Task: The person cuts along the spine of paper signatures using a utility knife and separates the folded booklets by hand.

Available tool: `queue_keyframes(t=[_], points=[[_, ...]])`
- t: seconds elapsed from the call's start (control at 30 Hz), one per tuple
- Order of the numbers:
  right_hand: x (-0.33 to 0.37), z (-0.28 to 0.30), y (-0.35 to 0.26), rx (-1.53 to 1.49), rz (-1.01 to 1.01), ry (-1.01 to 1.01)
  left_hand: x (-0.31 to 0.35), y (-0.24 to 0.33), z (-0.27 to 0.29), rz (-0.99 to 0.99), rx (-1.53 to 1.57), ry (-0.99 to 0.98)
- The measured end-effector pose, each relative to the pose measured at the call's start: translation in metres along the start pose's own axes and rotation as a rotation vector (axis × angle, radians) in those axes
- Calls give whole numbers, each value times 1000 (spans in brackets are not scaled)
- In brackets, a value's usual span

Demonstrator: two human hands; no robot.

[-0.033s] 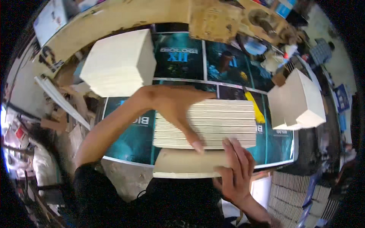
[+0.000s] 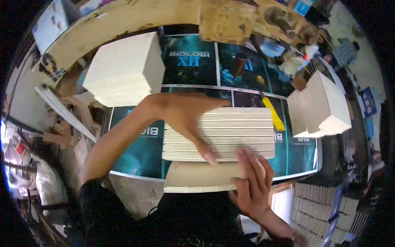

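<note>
Fingers (image 2: pixel 201 103) spread wide, the left hand (image 2: pixel 177 114) spans a ridged cream paper stack (image 2: pixel 242 127); right hand (image 2: pixel 256 191) bends over a smooth cream bundle (image 2: pixel 201 175), grip unclear.

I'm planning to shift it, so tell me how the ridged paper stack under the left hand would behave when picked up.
The ridged paper stack is probably heavy for its size, being tightly layered paper. It might splay or slide apart if gripped loosely, since no band shows around its many layers.
</note>
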State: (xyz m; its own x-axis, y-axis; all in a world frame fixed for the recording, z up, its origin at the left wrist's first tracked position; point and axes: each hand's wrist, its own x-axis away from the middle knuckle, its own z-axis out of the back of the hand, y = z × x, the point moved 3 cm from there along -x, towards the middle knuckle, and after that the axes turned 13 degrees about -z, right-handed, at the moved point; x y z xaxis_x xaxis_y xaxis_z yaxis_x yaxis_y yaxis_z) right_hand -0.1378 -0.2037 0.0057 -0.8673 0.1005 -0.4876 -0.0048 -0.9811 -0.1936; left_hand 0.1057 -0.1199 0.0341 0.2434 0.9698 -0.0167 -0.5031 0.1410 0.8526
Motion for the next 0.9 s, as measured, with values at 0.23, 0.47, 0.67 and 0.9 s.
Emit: queue_keyframes(t=[0.23, 0.47, 0.67, 0.9], points=[[20, 5, 0, -88, -18, 63, -11, 0, 14, -30, -126, -80], [3, 7, 2, -42, -3, 37, -8, -10, 17, 26, -176, -93], [-21, 15, 4, 25, -11, -85, -10, -14, 17, -40, -105, -105], [-13, 13, 5, 53, -34, -156, -6, -24, 25, -31, -313, -47]])
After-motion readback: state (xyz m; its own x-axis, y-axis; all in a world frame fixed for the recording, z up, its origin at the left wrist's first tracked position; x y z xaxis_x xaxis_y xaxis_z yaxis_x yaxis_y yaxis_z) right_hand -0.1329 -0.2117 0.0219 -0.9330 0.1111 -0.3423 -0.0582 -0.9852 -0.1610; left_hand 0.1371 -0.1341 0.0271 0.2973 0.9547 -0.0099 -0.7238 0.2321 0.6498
